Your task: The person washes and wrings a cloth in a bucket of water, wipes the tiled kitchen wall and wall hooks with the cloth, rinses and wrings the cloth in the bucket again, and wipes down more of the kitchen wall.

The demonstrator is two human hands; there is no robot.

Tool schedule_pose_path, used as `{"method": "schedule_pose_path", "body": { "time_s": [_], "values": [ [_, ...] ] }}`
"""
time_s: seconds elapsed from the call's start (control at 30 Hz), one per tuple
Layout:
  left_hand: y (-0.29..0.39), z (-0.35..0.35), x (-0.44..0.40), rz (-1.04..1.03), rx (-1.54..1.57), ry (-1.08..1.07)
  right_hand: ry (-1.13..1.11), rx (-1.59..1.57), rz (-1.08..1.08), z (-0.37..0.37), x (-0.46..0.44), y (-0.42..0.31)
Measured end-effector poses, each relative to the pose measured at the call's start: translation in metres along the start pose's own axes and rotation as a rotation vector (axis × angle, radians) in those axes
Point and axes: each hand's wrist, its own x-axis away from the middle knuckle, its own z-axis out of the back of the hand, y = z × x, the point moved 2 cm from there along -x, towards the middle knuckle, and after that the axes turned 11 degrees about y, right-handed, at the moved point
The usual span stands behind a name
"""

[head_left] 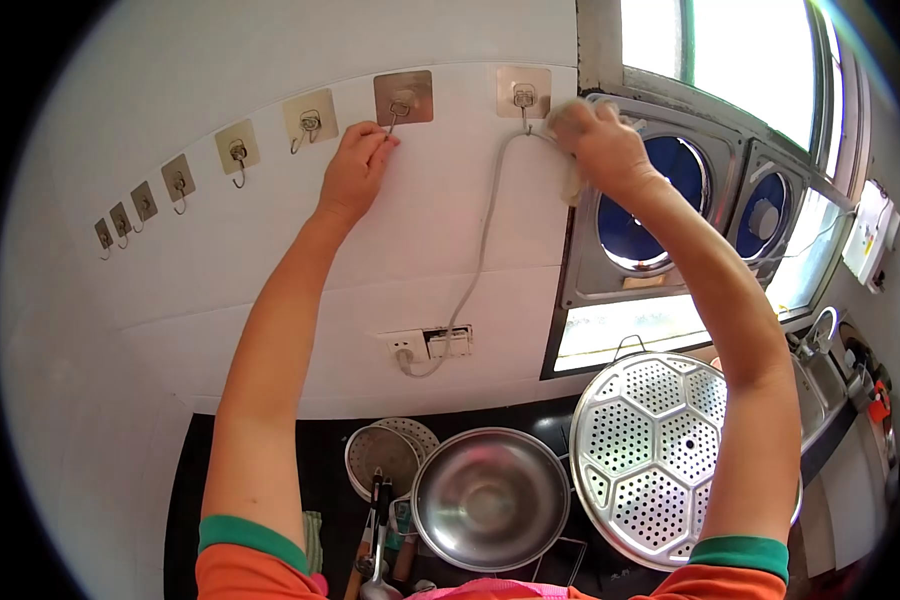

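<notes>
My left hand (pixel 358 172) is raised to the white wall, its fingers pinched on the metal hook (pixel 398 112) that hangs from a reddish-brown square pad. To the right, my right hand (pixel 610 145) is closed round a pale cloth (pixel 573 150) beside the window fan's frame. Between the hands, a beige square pad with a hook (pixel 524 94) is stuck to the wall, and a grey cable (pixel 487 235) passes over that hook. More square hook pads (pixel 236 148) run in a row to the left of my left hand.
Below are a wall socket (pixel 406 347), a steel pan (pixel 490 500), a large perforated steamer tray (pixel 650 450), strainers (pixel 382 457) and utensils on a black counter. Two fans (pixel 660 200) fill the window at right. A sink (pixel 818 385) stands at far right.
</notes>
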Motion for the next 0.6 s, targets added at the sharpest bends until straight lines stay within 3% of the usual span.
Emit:
{"method": "schedule_pose_path", "body": {
  "time_s": [0.1,0.3,0.5,0.6],
  "values": [
    [0.002,0.0,-0.001,0.001,-0.024,-0.007,0.231,0.037,-0.05,0.003,-0.035,0.011],
    [0.002,0.0,0.001,0.014,-0.031,-0.017,0.234,0.168,-0.084,-0.014,-0.036,-0.01],
    [0.002,-0.001,0.001,0.018,-0.034,-0.015,0.045,0.175,0.142,-0.001,-0.01,-0.009],
    [0.003,-0.001,0.0,0.045,-0.049,-0.03,0.113,0.152,0.019,0.009,-0.036,-0.001]
  ]
}}
